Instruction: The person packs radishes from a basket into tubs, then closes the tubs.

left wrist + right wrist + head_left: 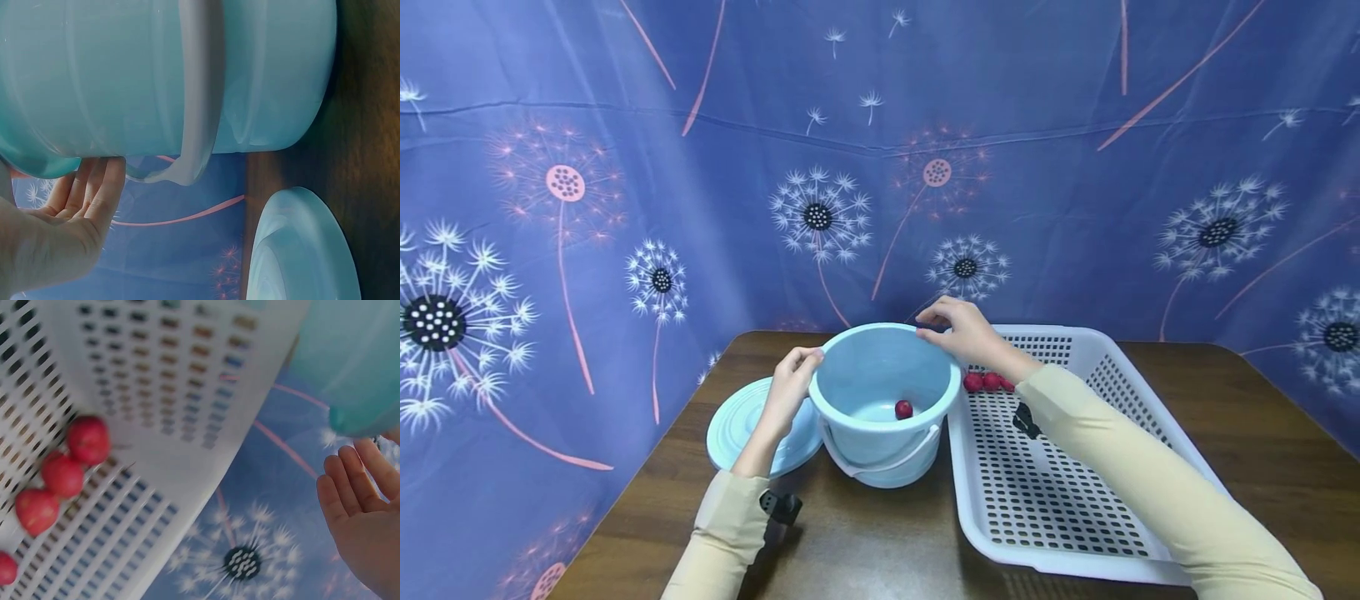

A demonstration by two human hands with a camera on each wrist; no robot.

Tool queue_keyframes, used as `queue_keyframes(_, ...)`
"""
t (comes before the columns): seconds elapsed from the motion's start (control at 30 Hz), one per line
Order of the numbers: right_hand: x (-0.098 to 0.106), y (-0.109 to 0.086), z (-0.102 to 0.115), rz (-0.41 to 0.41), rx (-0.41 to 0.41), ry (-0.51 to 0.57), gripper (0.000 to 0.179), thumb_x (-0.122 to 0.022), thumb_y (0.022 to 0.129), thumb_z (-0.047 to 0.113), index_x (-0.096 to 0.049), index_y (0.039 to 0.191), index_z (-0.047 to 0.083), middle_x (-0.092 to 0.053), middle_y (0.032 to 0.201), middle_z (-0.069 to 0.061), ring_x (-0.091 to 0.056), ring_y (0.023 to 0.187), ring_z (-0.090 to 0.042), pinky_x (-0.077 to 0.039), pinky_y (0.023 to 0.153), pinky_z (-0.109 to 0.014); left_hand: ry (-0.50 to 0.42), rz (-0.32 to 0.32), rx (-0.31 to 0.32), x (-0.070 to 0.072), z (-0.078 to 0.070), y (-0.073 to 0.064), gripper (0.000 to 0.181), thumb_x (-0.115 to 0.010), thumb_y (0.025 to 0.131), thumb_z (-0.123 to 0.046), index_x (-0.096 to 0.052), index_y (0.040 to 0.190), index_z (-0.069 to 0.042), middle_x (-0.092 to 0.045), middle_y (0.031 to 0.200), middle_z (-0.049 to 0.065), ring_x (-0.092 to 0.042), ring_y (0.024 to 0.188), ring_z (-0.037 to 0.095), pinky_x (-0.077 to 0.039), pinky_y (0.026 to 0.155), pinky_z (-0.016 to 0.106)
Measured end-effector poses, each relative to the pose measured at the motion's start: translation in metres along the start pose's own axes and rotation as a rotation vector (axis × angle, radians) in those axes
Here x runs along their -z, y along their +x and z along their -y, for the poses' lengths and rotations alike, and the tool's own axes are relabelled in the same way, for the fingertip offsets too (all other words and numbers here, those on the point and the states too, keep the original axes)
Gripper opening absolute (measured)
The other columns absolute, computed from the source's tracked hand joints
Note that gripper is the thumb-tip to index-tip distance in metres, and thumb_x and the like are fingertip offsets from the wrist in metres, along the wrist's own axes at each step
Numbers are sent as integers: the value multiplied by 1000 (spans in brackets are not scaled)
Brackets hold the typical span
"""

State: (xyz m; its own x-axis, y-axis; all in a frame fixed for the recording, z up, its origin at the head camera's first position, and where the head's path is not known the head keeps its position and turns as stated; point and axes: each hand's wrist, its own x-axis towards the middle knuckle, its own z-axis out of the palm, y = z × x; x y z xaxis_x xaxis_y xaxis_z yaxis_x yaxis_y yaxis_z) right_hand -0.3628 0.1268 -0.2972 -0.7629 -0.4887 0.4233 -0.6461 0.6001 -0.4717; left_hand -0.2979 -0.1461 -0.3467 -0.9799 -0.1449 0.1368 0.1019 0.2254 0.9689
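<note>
A light blue bucket (pixel 880 450) stands upright on the table, its pale handle (pixel 887 467) hanging down in front. One small round red fruit (pixel 903 409) lies at its bottom. My left hand (pixel 790 385) grips the left rim, fingers (pixel 94 187) against the outer wall and thumb mostly hidden over the edge. At the far right rim is my right hand (pixel 958 329), thumb at the edge. Its fingers (pixel 340 487) extend nearly straight beside the bucket in the right wrist view. Several similar red fruits (pixel 62 474) lie together in a white perforated basket (pixel 977 517).
The basket stands right beside the bucket, partly under my right forearm. A round light blue lid (pixel 737 425) lies on the table to the left, behind my left wrist. The brown wooden table (pixel 865 533) ends at a blue dandelion-patterned cloth (pixel 1045 250).
</note>
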Motion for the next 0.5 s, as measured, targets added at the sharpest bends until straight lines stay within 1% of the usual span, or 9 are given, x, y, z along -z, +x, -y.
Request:
queue_keyframes(0.1,6,-6,-10,-12,-24,-18,24,-65,89,20,-67,107,5,-61,99,-10,-60,95,-26,-51,86,-38,2,3,1,0,-1,0,38,-50,96,-33,-57,118,-3,-58,113,17,-57,103,26,-53,80,32)
queue_keyframes(0.23,12,-15,-22,-18,-60,-47,23,-64,90,19,-67,107,5,-62,100,-11,-59,95,-26,-50,86,-40,7,11,-1,1,-1,0,39,-49,96,-33,-55,119,-2,-58,117,18,-56,108,28,-52,82,34)
queue_keyframes(0.4,20,-27,-37,-25,-98,-80,26,-65,88,19,-67,108,3,-62,101,-12,-58,96,-27,-50,85,-43,26,14,1,1,-2,-1,41,-48,97,-34,-54,121,-1,-57,120,19,-54,112,29,-52,86,38)
queue_keyframes(0.5,24,-35,-48,-23,-120,-104,28,-66,87,18,-66,109,1,-62,101,-13,-58,95,-28,-50,84,-44,33,10,9,1,-2,-2,39,-48,97,-34,-55,119,-2,-57,119,18,-54,112,28,-51,87,37)
